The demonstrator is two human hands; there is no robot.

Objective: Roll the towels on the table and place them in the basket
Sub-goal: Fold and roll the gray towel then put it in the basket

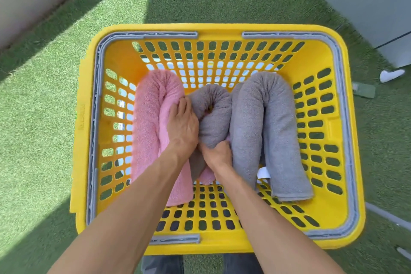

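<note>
Both my hands are down in the yellow basket [333, 38]: left hand [182, 125] pressing the pink towel [148, 131], right hand [219, 153] gripping the middle grey towel [212, 122]; bare floor nearer me.

Left hand [182, 123]: fingertips buried between pink rolled towel [151, 131] and middle grey rolled towel [211, 115]; grip not readable.
Right hand [219, 153]: fingers sunk into the fold between the two grey rolls; fingertips hidden.
Middle grey rolled towel: near end covered by both hands and wrists.
White tag [263, 173] beside large grey rolled towel [262, 131]: print too small to read.
Yellow basket [222, 29]: near rim crossed by both forearms; embossed lettering on left rim illegible.
Forearms: cut off by bottom edge.
</note>
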